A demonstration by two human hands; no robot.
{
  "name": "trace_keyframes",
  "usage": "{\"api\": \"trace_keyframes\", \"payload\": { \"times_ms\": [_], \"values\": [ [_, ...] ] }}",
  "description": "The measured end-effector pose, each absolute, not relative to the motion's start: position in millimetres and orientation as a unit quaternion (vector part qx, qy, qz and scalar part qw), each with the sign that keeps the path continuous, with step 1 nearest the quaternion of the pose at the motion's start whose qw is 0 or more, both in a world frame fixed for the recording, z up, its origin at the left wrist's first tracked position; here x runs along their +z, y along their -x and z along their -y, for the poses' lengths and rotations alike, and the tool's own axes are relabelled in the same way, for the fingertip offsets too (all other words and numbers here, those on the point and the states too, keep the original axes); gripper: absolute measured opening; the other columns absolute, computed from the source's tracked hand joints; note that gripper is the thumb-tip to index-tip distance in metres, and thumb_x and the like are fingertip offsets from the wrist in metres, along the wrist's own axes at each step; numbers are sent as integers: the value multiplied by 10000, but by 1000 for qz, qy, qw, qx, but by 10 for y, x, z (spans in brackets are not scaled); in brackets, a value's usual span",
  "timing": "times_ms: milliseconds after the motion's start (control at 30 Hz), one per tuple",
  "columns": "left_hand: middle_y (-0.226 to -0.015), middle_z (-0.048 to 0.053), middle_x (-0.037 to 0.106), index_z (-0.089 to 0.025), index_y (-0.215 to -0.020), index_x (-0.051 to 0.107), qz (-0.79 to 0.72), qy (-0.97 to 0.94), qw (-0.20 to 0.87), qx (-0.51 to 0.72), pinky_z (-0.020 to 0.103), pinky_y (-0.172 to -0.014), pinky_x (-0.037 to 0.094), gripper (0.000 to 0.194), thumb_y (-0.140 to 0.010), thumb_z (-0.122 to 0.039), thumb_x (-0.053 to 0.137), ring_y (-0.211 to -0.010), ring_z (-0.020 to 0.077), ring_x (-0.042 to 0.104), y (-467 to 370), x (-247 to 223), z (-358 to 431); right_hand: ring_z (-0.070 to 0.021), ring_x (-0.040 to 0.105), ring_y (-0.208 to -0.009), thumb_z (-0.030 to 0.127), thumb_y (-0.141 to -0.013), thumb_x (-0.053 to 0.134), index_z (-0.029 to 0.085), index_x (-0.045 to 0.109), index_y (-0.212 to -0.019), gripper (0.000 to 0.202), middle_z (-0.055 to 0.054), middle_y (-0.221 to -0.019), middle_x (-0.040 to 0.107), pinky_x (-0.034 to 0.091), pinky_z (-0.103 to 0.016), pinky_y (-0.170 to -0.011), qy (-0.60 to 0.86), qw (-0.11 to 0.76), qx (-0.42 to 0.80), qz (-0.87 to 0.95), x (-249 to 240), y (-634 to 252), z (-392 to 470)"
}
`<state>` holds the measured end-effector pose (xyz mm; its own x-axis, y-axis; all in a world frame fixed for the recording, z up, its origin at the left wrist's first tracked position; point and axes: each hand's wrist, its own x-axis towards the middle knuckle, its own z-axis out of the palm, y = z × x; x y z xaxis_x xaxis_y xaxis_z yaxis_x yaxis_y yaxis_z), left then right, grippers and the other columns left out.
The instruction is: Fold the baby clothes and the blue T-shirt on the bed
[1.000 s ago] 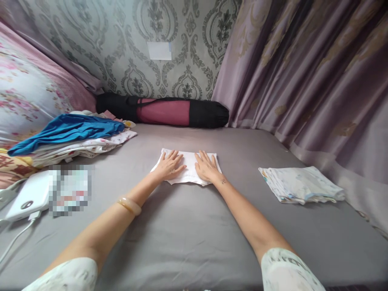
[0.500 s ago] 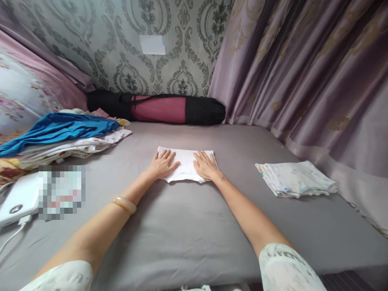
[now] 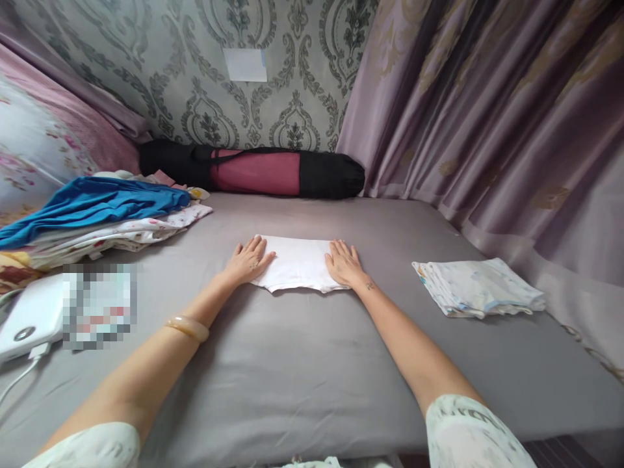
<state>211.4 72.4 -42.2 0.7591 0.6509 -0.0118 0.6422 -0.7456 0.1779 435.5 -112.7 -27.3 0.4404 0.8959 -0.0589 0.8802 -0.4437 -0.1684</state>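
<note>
A white folded cloth garment (image 3: 298,263) lies flat on the grey bed sheet (image 3: 292,364), its near edge slightly uneven. My left hand (image 3: 248,261) rests palm down across the garment's left edge, fingers stretched out and thumb apart. Over the right edge lies my right hand (image 3: 345,263), also flat with its fingers extended. Neither hand grasps the cloth; both press on its top. What is under the palms is hidden.
To the right sits a stack of folded pale cloths (image 3: 480,287). At left are a heap of clothes with a blue garment (image 3: 112,201), a white power bank (image 3: 36,312) with a cable, and a blurred item (image 3: 100,305). A black-and-pink long bag (image 3: 256,172) lies along the wall.
Both hands have slid outward over the white garment, the left one to the left and the right one to the right. More of the garment's middle shows between them.
</note>
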Motion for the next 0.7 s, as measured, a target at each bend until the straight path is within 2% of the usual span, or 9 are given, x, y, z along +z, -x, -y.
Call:
{"api": "trace_keyframes", "payload": {
  "times_ms": [200,367,500,700],
  "values": [
    [-1606,135,266,-182,-1480,366,-352,-926,132,37,514,-1178,186,604,-984,-509,255,-1480,280,244,-2092,-353,-712,-248,139,-1503,358,-1009,205,65,263,-1538,608,-126,-1622,206,61,-514,-1207,851,44,93,515,-158,-4343,1121],
    [-1596,94,304,-207,-1455,427,-364,-913,151,101,449,-1183,238,561,-977,-476,307,-1468,249,282,-1991,-409,-671,-256,93,-1510,367,-1012,219,117,283,-1540,588,-134,-1633,167,28,-528,-1200,829,64,62,553,-61,-4106,1012],
    [-1558,107,380,-191,-1407,493,-351,-914,140,149,445,-1186,248,529,-964,-450,363,-1422,253,373,-1930,-504,-652,-267,92,-1510,408,-1014,212,153,252,-1554,599,-123,-1636,162,59,-531,-1194,813,65,91,572,-127,-3855,894],
    [-1514,120,446,-184,-1350,548,-338,-905,156,206,437,-1164,315,499,-933,-437,440,-1388,265,426,-1917,-582,-692,-271,118,-1504,408,-1014,211,175,255,-1554,590,-107,-1630,200,75,-531,-1189,818,51,85,567,-191,-3802,865]
  ]
}}
